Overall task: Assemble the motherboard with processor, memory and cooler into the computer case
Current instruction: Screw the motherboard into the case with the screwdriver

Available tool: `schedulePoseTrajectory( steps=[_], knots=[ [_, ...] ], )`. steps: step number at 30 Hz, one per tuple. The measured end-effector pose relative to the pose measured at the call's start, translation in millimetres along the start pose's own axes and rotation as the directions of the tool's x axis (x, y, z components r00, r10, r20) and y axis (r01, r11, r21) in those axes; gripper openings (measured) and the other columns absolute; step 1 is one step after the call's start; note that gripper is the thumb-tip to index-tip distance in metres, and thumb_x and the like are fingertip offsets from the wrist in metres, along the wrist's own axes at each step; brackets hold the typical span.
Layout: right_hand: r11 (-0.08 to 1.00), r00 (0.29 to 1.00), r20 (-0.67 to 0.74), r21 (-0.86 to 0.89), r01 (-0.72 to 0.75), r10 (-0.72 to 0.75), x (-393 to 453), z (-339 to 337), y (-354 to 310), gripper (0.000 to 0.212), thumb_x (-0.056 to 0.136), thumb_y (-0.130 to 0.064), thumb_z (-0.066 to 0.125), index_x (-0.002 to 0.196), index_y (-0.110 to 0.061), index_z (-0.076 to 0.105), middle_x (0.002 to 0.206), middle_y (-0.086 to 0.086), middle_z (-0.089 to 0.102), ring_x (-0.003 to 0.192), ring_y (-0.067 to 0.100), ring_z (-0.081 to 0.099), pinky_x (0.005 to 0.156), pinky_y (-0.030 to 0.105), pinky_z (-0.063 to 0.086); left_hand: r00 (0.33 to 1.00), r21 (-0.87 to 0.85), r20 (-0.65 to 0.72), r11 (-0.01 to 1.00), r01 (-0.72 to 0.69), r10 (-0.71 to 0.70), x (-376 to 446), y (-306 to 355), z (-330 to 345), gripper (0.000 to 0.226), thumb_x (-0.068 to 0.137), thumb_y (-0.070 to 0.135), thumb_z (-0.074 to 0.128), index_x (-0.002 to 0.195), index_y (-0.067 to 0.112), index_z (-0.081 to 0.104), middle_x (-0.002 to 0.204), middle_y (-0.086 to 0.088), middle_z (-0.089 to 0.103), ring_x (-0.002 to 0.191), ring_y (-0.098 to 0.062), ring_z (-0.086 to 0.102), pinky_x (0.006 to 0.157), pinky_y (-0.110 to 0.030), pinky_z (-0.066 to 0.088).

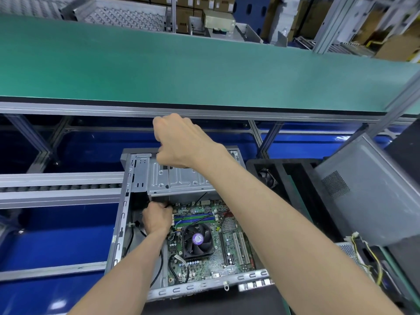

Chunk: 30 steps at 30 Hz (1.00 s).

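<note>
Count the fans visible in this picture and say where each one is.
2. The cooler fan sits on the motherboard inside the computer case. A second fan lies in the black tray right of the case. Others may be hidden.

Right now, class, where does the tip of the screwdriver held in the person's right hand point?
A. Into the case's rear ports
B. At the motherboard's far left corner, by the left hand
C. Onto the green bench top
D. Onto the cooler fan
B: the right hand holds the screwdriver upright, its shaft running down past the drive cage to the motherboard corner where the left hand sits.
</note>
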State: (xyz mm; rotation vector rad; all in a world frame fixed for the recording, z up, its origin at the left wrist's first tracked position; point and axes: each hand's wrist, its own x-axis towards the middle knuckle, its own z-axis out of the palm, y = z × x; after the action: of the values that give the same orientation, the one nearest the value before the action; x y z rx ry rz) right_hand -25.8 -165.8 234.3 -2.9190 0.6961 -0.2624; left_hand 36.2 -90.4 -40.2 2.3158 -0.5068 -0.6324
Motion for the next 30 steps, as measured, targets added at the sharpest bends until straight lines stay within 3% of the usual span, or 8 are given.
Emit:
schedulePoseTrajectory(
  steps=[5,9,13,19,22,24,27,30],
  knots=[
    [0.989,0.996,-0.079,-0.133,-0.062,0.052,-0.4,4.4,-3.0,0.021,0.09,-0.023,0.058,0.085,-0.015,0.039,0.071,-0.003,0.028,0.074,0.029,0.043,0.062,0.037,0.031,0.999,-0.018,-0.002,0.999,0.032,-0.032,1.2,-0.7,0.8,0.035,0.08,0.017,0.072,0.048,0.022,0.06,0.049,0.0,0.054,0.056,-0.029,0.054,0.063,-0.027,0.044],
    [1.0,1.0,-0.004,0.015,-0.019,0.019,-3.2,0.6,-2.2,0.018,0.077,-0.014,0.059,0.089,-0.012,0.045,0.084,0.002,0.045,0.075,0.029,0.047,0.053,0.031,0.026,0.999,-0.063,-0.012,0.997,0.052,-0.053,1.5,-2.8,1.9,0.028,0.08,0.017,0.074,0.053,0.019,0.067,0.046,0.002,0.053,0.048,-0.016,0.049,0.06,-0.025,0.041],
    [0.99,0.992,-0.1,-0.115,-0.082,0.07,-2.7,5.5,-3.8,0.017,0.094,-0.019,0.054,0.086,-0.014,0.04,0.07,-0.003,0.028,0.075,0.029,0.044,0.061,0.035,0.032,0.998,-0.065,-0.015,0.996,0.056,-0.057,2.0,-4.1,3.1,0.028,0.08,0.018,0.073,0.053,0.018,0.065,0.046,0.0,0.054,0.05,-0.015,0.049,0.059,-0.024,0.038],
    [0.997,0.999,0.04,0.067,-0.025,0.022,-3.1,-2.3,1.4,0.021,0.079,-0.011,0.058,0.098,-0.008,0.051,0.093,0.006,0.053,0.084,0.031,0.053,0.067,0.039,0.047,0.998,-0.093,-0.033,0.994,0.058,-0.061,1.9,-3.6,3.1,0.011,0.079,0.019,0.075,0.069,0.016,0.077,0.046,0.005,0.053,0.049,-0.011,0.048,0.061,-0.024,0.039],
    [0.997,0.997,-0.072,-0.062,-0.037,0.033,0.2,6.1,-5.8,0.016,0.091,-0.016,0.055,0.09,-0.011,0.04,0.074,-0.002,0.033,0.077,0.029,0.044,0.061,0.036,0.035,0.998,-0.1,-0.037,0.994,0.049,-0.052,0.8,-4.6,1.6,0.006,0.079,0.021,0.075,0.078,0.017,0.079,0.051,-0.001,0.057,0.053,-0.019,0.052,0.06,-0.024,0.04],
    [0.99,0.991,-0.126,-0.13,-0.052,0.036,3.8,9.1,-11.5,0.019,0.096,-0.021,0.054,0.088,-0.015,0.038,0.071,-0.003,0.025,0.076,0.029,0.041,0.063,0.038,0.034,0.996,-0.139,-0.042,0.988,0.067,-0.073,-1.0,-5.9,0.1,0.009,0.075,0.019,0.071,0.069,0.017,0.077,0.051,-0.008,0.06,0.055,-0.027,0.055,0.056,-0.025,0.042],
    [0.999,0.999,-0.027,-0.015,-0.035,0.035,6.0,2.3,-6.7,0.019,0.086,-0.021,0.058,0.091,-0.012,0.042,0.076,-0.003,0.037,0.078,0.029,0.046,0.064,0.038,0.035,0.991,-0.225,-0.041,0.968,0.113,-0.126,-3.9,-7.9,-1.7,0.016,0.065,0.011,0.054,0.054,0.005,0.063,0.045,-0.009,0.053,0.054,-0.031,0.047,0.058,-0.029,0.046],
    [0.997,0.999,0.032,0.075,-0.008,0.006,2.7,-0.6,-0.8,0.022,0.081,-0.015,0.057,0.1,-0.008,0.049,0.09,0.005,0.051,0.082,0.031,0.052,0.064,0.038,0.043,0.991,-0.239,-0.011,0.963,0.127,-0.134,-4.1,-7.7,-2.2,0.026,0.071,0.004,0.051,0.067,0.013,0.075,0.064,-0.009,0.069,0.074,-0.037,0.061,0.074,-0.034,0.054]
  ],
)
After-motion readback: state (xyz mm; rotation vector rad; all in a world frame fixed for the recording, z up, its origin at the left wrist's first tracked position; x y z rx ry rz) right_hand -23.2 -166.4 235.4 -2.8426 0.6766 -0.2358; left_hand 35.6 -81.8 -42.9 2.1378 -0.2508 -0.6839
